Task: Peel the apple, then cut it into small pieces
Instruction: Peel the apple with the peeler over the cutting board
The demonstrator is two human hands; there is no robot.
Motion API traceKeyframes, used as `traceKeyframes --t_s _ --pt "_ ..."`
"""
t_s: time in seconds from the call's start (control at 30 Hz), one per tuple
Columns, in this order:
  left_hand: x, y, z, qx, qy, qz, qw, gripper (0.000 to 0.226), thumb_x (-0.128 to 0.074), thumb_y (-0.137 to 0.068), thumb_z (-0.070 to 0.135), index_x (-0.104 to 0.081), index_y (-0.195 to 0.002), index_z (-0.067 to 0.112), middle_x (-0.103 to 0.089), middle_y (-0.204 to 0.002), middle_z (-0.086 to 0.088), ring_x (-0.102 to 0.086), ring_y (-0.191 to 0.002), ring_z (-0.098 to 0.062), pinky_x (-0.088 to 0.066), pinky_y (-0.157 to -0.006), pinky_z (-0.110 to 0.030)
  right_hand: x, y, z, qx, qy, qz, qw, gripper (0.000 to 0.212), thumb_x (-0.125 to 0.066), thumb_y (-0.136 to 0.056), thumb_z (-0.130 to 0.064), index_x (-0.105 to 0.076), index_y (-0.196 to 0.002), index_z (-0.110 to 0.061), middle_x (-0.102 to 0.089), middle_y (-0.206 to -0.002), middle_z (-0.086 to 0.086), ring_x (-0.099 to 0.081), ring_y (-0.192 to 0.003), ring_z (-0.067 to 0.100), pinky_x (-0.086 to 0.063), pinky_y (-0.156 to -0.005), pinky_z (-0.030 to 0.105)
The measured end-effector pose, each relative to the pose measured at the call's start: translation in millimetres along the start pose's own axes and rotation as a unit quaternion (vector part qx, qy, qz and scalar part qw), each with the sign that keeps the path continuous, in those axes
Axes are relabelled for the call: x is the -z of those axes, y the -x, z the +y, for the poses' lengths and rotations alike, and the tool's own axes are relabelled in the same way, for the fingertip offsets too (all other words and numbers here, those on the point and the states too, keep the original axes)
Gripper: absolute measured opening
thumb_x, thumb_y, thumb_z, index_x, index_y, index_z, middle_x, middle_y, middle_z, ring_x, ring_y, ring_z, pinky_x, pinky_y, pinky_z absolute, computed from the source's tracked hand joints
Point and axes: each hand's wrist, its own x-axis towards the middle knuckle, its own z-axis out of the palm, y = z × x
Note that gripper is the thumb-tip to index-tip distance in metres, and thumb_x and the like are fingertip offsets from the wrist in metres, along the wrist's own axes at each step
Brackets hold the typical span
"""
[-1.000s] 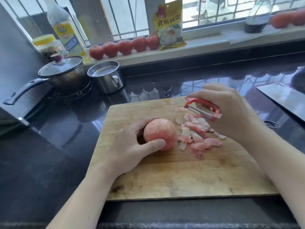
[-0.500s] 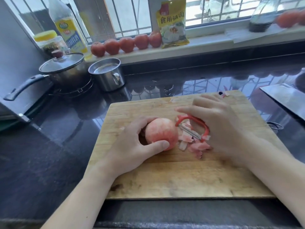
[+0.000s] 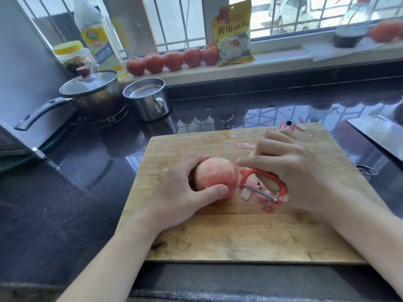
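A partly peeled apple (image 3: pixel 214 175), pale pink with reddish streaks, rests on a wooden cutting board (image 3: pixel 239 234). My left hand (image 3: pixel 181 192) grips it from the left, thumb across its front. My right hand (image 3: pixel 290 171) holds a red Y-shaped peeler (image 3: pixel 265 188) just right of the apple, its metal blade low over the board. Pink peel scraps (image 3: pixel 265 204) lie under and behind the peeler, mostly hidden by my right hand.
A lidded saucepan (image 3: pixel 91 90) and a steel cup (image 3: pixel 147 98) stand at the back left on the dark counter. Tomatoes (image 3: pixel 172 59), an oil bottle (image 3: pixel 98 33) and a yellow packet (image 3: pixel 235 33) line the windowsill. A cleaver blade (image 3: pixel 379 134) lies at the right.
My right hand has brought the peeler down and left, from above the peel pile to beside the apple. The left hand keeps its hold on the apple.
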Motion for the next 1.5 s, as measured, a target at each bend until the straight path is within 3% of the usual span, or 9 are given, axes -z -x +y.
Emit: traceKeyframes --t_s 0.2,0.4,0.53,0.67,0.8,0.93,1.27,1.37,1.5 --pt "-0.2 0.3 1.7 0.002 -0.01 0.007 1.0 0.057 -0.085 -0.067 0.056 -0.061 -0.116 0.042 -0.065 -0.114 0.019 -0.066 -0.105 -0.004 -0.055 -0.087 -0.023 -6.3 -19.0 -22.3 -0.118 0.16 -0.006 0.98 0.035 -0.055 -0.095 -0.011 -0.063 -0.129 -0.006 -0.056 -0.094 0.006 -0.05 -0.09 0.029 -0.037 -0.087 0.044" --pt "-0.6 0.8 1.6 0.006 -0.008 0.009 1.0 0.052 -0.088 -0.07 0.05 -0.059 -0.111 0.042 -0.067 -0.111 0.013 -0.066 -0.101 -0.006 -0.057 -0.086 -0.033 1.3 -31.3 -44.8 -0.153 0.228 -0.121 0.954 0.049 -0.029 -0.091 -0.029 -0.063 -0.119 -0.008 -0.052 -0.093 0.006 -0.048 -0.091 0.03 -0.035 -0.085 0.044" --pt "-0.6 1.1 2.5 0.006 -0.002 0.008 1.0 0.05 -0.085 -0.068 0.055 -0.058 -0.109 0.043 -0.067 -0.109 0.013 -0.066 -0.1 -0.007 -0.057 -0.085 -0.035 6.0 -32.3 -50.3 -0.128 0.279 -0.162 0.938 0.038 -0.059 -0.079 -0.021 -0.062 -0.115 -0.011 -0.049 -0.094 0.005 -0.046 -0.092 0.029 -0.034 -0.086 0.042" --pt "0.3 1.0 1.5 -0.001 -0.009 0.0 1.0 0.048 -0.088 -0.075 0.045 -0.058 -0.112 0.037 -0.065 -0.109 0.013 -0.067 -0.099 -0.009 -0.059 -0.083 -0.037 2.4 -24.7 -38.8 -0.16 0.288 -0.147 0.933 0.03 -0.04 -0.084 -0.02 -0.064 -0.101 -0.015 -0.049 -0.091 0.004 -0.046 -0.092 0.029 -0.033 -0.087 0.041" --pt "1.8 3.2 0.7 0.004 0.001 -0.005 1.0 0.053 -0.084 -0.07 0.053 -0.057 -0.113 0.036 -0.065 -0.11 0.013 -0.067 -0.1 -0.009 -0.059 -0.085 -0.039 -0.6 1.9 -17.7 -0.204 0.318 -0.174 0.909 0.019 -0.049 -0.086 -0.012 -0.067 -0.093 -0.011 -0.055 -0.093 0.011 -0.051 -0.098 0.035 -0.033 -0.089 0.046" --pt "0.9 3.1 -1.2 -0.004 0.005 -0.007 1.0 0.057 -0.085 -0.069 0.052 -0.057 -0.116 0.037 -0.064 -0.114 0.015 -0.067 -0.105 -0.009 -0.06 -0.086 -0.039 21.3 -0.9 -9.0 -0.246 0.345 -0.184 0.887 0.038 -0.055 -0.074 0.004 -0.063 -0.107 -0.013 -0.049 -0.092 0.006 -0.042 -0.09 0.029 -0.029 -0.085 0.042" --pt "-1.0 4.4 3.8 -0.013 0.006 0.001 1.0 0.055 -0.093 -0.072 0.036 -0.057 -0.113 0.039 -0.064 -0.109 0.021 -0.067 -0.103 -0.007 -0.06 -0.083 -0.036 8.0 -20.2 -58.2 -0.176 0.248 -0.154 0.94 0.034 -0.068 -0.077 -0.019 -0.061 -0.11 -0.015 -0.053 -0.1 0.003 -0.048 -0.098 0.028 -0.036 -0.091 0.042" --pt "-1.3 4.9 4.7 -0.018 0.012 0.001 1.0 0.055 -0.094 -0.071 0.032 -0.057 -0.112 0.037 -0.068 -0.108 0.015 -0.069 -0.1 -0.011 -0.06 -0.083 -0.038 9.4 -35.5 -68.3 -0.158 0.268 -0.139 0.94 0.025 -0.048 -0.081 -0.011 -0.058 -0.104 -0.013 -0.051 -0.095 0.004 -0.047 -0.093 0.029 -0.036 -0.087 0.042" --pt "-0.4 6.1 4.9 -0.022 0.016 0.0 1.0 0.054 -0.094 -0.072 0.032 -0.057 -0.111 0.038 -0.068 -0.107 0.013 -0.068 -0.1 -0.011 -0.059 -0.083 -0.037 8.9 -39.2 -70.4 -0.151 0.299 -0.146 0.931 0.046 -0.021 -0.082 -0.006 -0.058 -0.108 -0.008 -0.052 -0.094 0.008 -0.048 -0.092 0.032 -0.037 -0.087 0.044"
